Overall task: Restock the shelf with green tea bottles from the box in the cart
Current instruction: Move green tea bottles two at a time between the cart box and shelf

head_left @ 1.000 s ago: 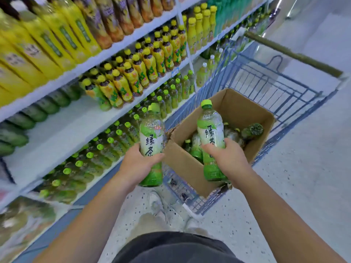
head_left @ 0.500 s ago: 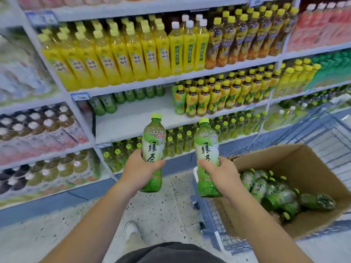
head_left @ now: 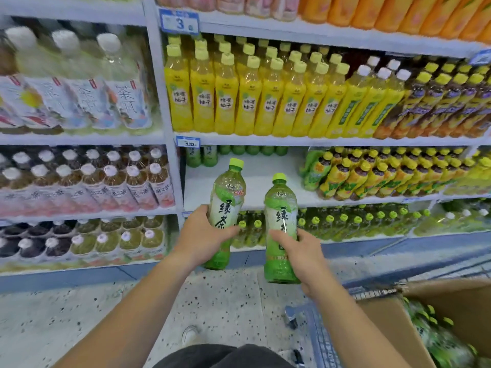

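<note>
The left grip (head_left: pixel 202 235) is wrapped round the left bottle (head_left: pixel 225 197) at its label, the bottle leaning a little right, cap up; the right grip (head_left: pixel 303 251) is clamped on the right bottle (head_left: pixel 281 216) at mid-body, upright. Both are held below the shoulder with bases free, likely so they can be set down base first on the shelf (head_left: pixel 260 181), whose bare white stretch lies just beyond them. A back row (head_left: pixel 210 155) of green bottles stands at its rear, so these probably go in front. The box (head_left: pixel 385 322) in the cart (head_left: pixel 326 338), lower right, holds more, blurred
</note>
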`<state>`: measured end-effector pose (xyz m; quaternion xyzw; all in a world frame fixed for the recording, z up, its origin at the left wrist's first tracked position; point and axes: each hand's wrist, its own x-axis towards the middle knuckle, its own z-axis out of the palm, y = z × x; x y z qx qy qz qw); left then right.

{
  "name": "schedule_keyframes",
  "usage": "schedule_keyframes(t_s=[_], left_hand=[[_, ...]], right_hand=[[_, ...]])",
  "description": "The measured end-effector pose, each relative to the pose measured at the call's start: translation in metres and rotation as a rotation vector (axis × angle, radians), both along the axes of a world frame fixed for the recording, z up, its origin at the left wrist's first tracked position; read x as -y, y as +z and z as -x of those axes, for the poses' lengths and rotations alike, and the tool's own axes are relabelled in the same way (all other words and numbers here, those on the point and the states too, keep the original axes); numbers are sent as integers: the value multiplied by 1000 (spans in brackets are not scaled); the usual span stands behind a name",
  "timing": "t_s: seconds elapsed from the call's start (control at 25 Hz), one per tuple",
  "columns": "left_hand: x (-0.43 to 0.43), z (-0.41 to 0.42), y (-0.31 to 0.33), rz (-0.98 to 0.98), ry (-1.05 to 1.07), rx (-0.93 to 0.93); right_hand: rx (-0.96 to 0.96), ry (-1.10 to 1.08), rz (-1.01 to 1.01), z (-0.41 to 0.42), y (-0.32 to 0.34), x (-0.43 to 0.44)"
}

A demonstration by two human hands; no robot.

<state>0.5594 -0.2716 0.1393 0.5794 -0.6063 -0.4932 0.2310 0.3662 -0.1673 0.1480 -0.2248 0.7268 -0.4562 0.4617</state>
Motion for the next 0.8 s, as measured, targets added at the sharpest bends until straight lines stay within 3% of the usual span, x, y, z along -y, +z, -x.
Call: schedule_keyframes(t_s=[0.36,0.8], left_hand=[[83,-35,-45,-18,69,86],[157,39,-181,40,221,36]], right_hand=[[4,63,0,-41,-50,110],[-210,290,-18,41,-180,216]])
